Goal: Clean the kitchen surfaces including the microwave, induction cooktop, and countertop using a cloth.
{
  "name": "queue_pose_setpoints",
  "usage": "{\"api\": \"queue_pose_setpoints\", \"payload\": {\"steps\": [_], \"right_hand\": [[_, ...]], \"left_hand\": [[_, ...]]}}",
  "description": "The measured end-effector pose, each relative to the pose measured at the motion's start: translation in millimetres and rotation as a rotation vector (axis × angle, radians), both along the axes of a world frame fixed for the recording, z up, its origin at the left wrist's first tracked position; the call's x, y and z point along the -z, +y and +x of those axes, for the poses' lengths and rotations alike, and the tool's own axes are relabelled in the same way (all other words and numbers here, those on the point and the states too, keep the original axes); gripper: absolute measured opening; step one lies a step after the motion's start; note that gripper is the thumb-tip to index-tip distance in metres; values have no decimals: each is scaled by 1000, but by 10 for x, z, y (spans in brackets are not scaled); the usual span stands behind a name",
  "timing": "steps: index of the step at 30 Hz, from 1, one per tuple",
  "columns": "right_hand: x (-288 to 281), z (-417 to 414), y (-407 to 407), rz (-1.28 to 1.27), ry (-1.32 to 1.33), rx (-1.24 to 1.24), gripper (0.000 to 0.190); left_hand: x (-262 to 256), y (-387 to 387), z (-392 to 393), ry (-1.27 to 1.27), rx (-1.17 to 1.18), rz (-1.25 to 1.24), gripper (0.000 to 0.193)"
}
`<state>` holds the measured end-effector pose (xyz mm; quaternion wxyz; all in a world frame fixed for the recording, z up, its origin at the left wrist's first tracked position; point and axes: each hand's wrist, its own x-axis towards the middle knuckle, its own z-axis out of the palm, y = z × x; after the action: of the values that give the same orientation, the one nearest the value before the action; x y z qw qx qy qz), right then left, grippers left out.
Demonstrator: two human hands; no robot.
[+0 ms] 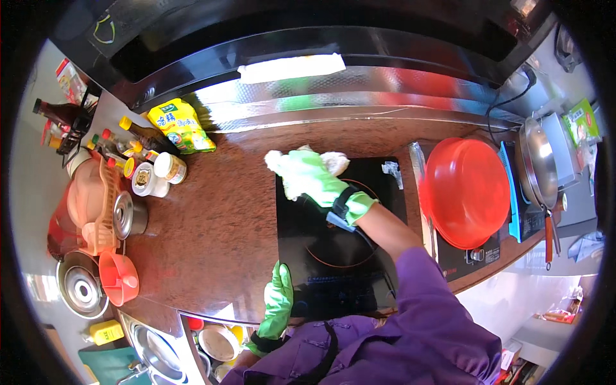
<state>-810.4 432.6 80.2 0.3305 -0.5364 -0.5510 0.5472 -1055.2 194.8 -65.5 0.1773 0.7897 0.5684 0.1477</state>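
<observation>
My right hand (310,175), in a light green rubber glove with a black strap at the wrist, presses a whitish cloth (335,162) onto the back left corner of a black glass induction cooktop (337,245). Parts of the cloth stick out around the glove. At the cooktop's front left edge is my left hand (278,293), gloved in green too, its fingers together and no object seen in it; its palm side is partly hidden. A small crumpled silvery scrap (393,172) lies near the cooktop's back right corner.
Right of the cooktop, a red plastic basin (467,192) stands over a second cooker, beside steel pans (539,163). At left are a yellow seasoning bag (180,126), jars (170,168), bottles, a lidded steel pot (130,215) and a pink dish rack (107,207). An open drawer (219,342) holds bowls.
</observation>
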Motion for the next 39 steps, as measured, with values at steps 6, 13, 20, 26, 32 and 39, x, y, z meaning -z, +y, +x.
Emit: {"api": "queue_pose_setpoints", "payload": {"steps": [6, 13, 20, 26, 32, 39], "right_hand": [[340, 159, 95, 1064, -831, -231, 34], [357, 820, -198, 285, -386, -125, 36], [504, 1511, -554, 561, -786, 114, 21], [887, 2047, -842, 770, -986, 210, 36], [98, 1449, -1338, 370, 103, 468, 38], [374, 1498, -1753, 355, 322, 558, 48]], "left_hand": [[-450, 149, 230, -309, -271, -316, 37], [-418, 162, 227, -411, -315, -327, 32], [-500, 165, 263, -495, -375, -352, 34], [-562, 168, 342, -492, -372, -330, 38], [-664, 160, 331, -605, -369, -293, 42], [-634, 162, 334, -468, -312, -178, 41]]}}
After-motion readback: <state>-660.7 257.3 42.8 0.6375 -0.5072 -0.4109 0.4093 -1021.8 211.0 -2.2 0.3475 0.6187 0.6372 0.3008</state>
